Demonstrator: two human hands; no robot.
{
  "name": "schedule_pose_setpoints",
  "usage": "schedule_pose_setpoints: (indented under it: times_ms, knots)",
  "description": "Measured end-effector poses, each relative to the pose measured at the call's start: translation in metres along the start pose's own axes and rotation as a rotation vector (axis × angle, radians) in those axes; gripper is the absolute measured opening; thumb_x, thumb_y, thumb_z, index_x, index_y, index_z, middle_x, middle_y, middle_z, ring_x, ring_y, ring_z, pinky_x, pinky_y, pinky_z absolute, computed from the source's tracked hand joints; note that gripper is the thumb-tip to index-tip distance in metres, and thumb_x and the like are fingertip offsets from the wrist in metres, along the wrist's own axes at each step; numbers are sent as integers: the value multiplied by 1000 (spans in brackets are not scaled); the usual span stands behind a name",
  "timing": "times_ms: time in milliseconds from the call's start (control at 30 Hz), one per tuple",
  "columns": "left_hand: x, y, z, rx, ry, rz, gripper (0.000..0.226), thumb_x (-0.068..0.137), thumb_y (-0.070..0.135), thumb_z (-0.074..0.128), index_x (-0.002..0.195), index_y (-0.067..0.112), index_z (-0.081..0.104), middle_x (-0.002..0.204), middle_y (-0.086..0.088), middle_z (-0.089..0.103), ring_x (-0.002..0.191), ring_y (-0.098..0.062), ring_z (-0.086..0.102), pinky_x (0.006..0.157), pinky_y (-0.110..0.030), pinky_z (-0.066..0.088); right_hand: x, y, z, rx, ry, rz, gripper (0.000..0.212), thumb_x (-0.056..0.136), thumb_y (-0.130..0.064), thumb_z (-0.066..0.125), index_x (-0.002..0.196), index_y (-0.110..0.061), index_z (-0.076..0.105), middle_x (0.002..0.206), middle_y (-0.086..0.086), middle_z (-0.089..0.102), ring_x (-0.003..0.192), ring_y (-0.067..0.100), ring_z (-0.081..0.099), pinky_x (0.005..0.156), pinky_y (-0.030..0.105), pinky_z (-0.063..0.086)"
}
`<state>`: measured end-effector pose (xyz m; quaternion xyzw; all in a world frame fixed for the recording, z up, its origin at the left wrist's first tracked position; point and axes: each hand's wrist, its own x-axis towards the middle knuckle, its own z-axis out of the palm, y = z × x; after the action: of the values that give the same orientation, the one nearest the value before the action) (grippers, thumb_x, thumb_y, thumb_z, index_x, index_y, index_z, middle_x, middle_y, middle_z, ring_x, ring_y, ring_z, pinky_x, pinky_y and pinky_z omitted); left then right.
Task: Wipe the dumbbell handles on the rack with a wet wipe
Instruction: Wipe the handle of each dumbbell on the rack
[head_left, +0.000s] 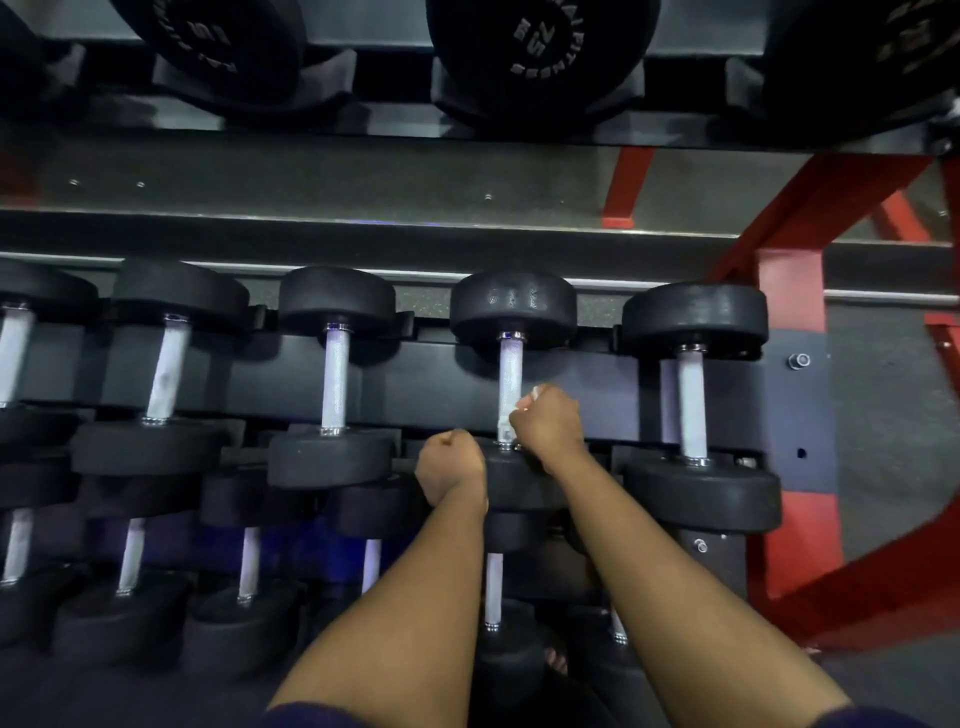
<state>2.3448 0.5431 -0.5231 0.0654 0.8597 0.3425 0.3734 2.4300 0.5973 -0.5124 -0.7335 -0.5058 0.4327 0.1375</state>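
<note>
The handle (510, 371) is a pale, knurled metal bar between two round black heads. Its dumbbell (513, 306) lies on the rack (426, 387), pointing straight away from the person. The right hand (548, 423) is wrapped round the near end of that handle with fingers curled and the white wipe (531, 399) bunched in its grip. A bit of the wipe shows above the knuckles and against the bar. The right forearm reaches out straight from below. The left hand (452, 465) sits just beside it, lower and to its left, curled in a tight fist with nothing showing in it, at the edge of the dumbbell's near head. More dumbbells (335, 364) lie left of both hands, and a red frame (789, 312) stands to their right.
</note>
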Motion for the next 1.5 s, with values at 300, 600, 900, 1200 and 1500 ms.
schedule_pose_setpoints:
  times_ms: [300, 600, 900, 1200, 1500]
  knots:
    - [1, 17, -52, -78, 29, 195, 25, 88, 14, 49, 96, 18, 73, 100, -2, 72, 94, -22, 64, 81, -25, 46, -52, -34, -8, 209, -76, -200, 15, 85, -2, 52, 98, 1, 60, 89, 3, 60, 58, -3, 48, 36, 3, 31]
    - [43, 30, -127, -60, 137, 304, 26, 89, 13, 49, 99, 17, 73, 101, -6, 72, 93, -26, 63, 76, -25, 43, -88, -78, 43, 168, -138, -236, 14, 88, -6, 55, 98, 0, 63, 79, -1, 59, 41, -11, 47, 36, 2, 29]
    - [112, 32, -178, 75, 81, 327, 24, 90, 15, 52, 102, 17, 73, 107, -7, 71, 101, -28, 62, 81, -26, 42, -86, -114, 128, 94, -23, -171, 13, 86, -12, 54, 97, -11, 61, 101, 0, 67, 85, 15, 60, 68, 23, 45]
    - [145, 11, -163, 389, -135, 247, 40, 94, 19, 38, 117, -1, 63, 125, -24, 57, 114, -39, 53, 94, -37, 42, -61, -122, 175, -13, 55, -214, 28, 93, -14, 46, 114, -5, 62, 111, 17, 63, 106, 32, 56, 78, 27, 39]
    - [162, 13, -152, 209, -92, 23, 43, 94, 21, 34, 118, -4, 59, 126, -23, 58, 111, -38, 55, 91, -37, 45, -47, -116, 189, -272, -77, -221, 32, 85, 3, 44, 108, -5, 64, 100, 17, 66, 96, 35, 59, 74, 36, 47]
